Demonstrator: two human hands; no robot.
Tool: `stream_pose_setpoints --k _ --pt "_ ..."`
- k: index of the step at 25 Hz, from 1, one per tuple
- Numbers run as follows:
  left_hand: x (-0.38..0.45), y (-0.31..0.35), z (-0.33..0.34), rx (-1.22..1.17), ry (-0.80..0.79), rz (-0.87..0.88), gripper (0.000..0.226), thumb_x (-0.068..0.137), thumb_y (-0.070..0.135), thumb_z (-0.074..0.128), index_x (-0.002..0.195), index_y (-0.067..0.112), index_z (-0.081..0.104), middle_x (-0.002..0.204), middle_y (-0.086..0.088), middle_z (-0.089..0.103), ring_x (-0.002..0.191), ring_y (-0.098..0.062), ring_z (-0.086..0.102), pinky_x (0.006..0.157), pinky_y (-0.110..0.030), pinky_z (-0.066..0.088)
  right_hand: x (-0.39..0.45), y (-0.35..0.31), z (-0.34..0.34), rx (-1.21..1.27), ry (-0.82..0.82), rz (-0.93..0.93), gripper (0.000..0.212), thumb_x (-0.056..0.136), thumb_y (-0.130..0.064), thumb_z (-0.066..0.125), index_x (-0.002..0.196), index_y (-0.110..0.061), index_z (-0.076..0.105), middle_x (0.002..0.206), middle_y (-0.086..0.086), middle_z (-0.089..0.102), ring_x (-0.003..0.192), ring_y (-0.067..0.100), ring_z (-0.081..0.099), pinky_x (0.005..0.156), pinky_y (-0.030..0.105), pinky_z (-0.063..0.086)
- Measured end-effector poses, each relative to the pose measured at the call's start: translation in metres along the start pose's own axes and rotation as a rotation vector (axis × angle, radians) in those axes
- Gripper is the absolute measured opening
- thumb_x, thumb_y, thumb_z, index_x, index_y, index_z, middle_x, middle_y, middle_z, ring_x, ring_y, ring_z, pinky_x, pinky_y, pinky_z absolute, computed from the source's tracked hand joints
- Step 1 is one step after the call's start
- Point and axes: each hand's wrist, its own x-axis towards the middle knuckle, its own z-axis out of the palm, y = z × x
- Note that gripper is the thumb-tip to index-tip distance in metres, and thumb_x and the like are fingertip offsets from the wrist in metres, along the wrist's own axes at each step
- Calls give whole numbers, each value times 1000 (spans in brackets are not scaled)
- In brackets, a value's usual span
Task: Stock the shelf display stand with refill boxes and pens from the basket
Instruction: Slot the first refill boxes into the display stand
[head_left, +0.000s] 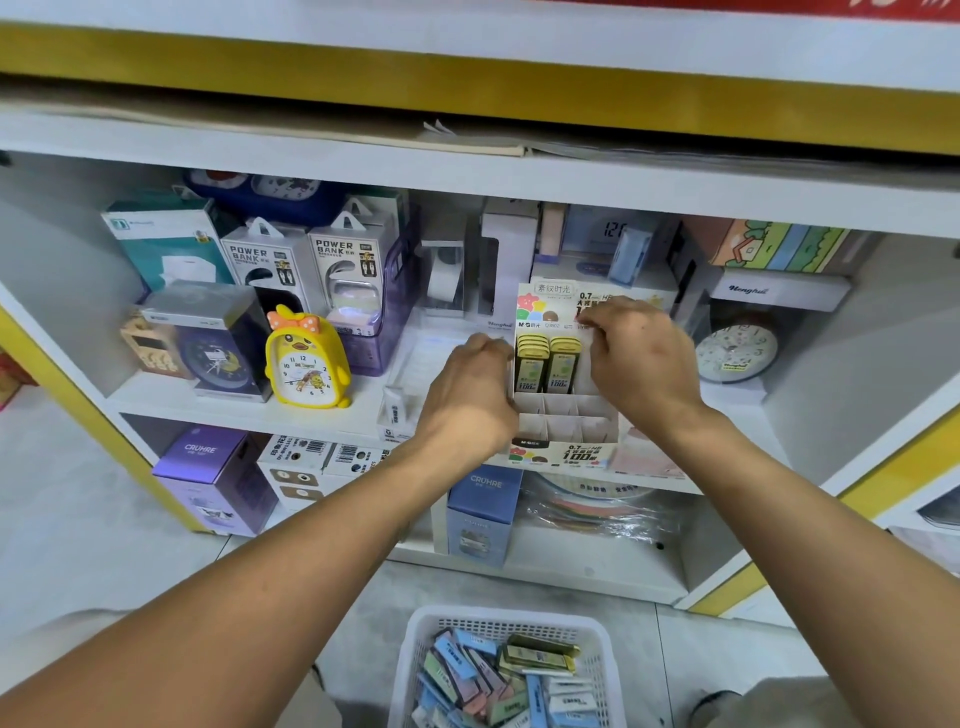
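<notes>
Atop display stand (563, 415): 2 rows yellow refill boxes (546, 364).

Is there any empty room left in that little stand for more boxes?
Yes. The stand holds yellow boxes only in its back row, left and middle slots. The slot beside them by the right hand and both front rows look empty. The shelf left of it is crowded.

- The white shelf (249, 410) carried the display stand (566, 415) at its front edge, a yellow duck clock (306, 358) to the left, power bank boxes (306, 260) behind, and a round clock (735, 351) to the right.
- The tiled floor (104, 519) carried the white basket (506, 626) of refill boxes (498, 680).
</notes>
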Motion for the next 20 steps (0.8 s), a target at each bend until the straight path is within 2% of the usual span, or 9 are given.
stream_pose_setpoints --k 3,6,9,14,20 --pt "0 4 -3 103 13 206 79 78 1 62 149 19 34 156 10 26 139 -16 24 109 -28 34 -8 0 1 -54 -79 -66 25 90 -4 56 106 -11 73 107 6 71 100 31 62 71 40 56" --pt "-1 5 -2 195 -105 214 88 80 2 59 155 21 17 163 13 8 142 -16 14 112 -37 34 -13 0 7 -47 -153 -100 28 89 -3 60 115 -8 69 112 6 67 103 32 60 72 42 55" --pt "-2 6 0 207 -166 187 90 81 1 57 157 23 13 163 14 7 143 -16 14 112 -38 33 -11 2 10 15 -166 -80 27 89 -10 68 115 -7 67 111 7 60 103 32 58 75 42 53" --pt "-1 5 -2 194 -174 179 90 79 2 55 157 24 14 164 14 9 143 -15 15 113 -39 32 -7 1 10 107 -166 -24 13 87 -12 72 96 -14 63 92 2 65 86 28 60 69 38 50" --pt "-1 5 -4 128 -208 150 92 80 -1 55 157 26 13 163 17 7 144 -14 13 116 -37 29 14 0 -21 248 -71 39 13 86 -11 75 97 -15 69 81 -3 66 78 17 61 73 34 52"
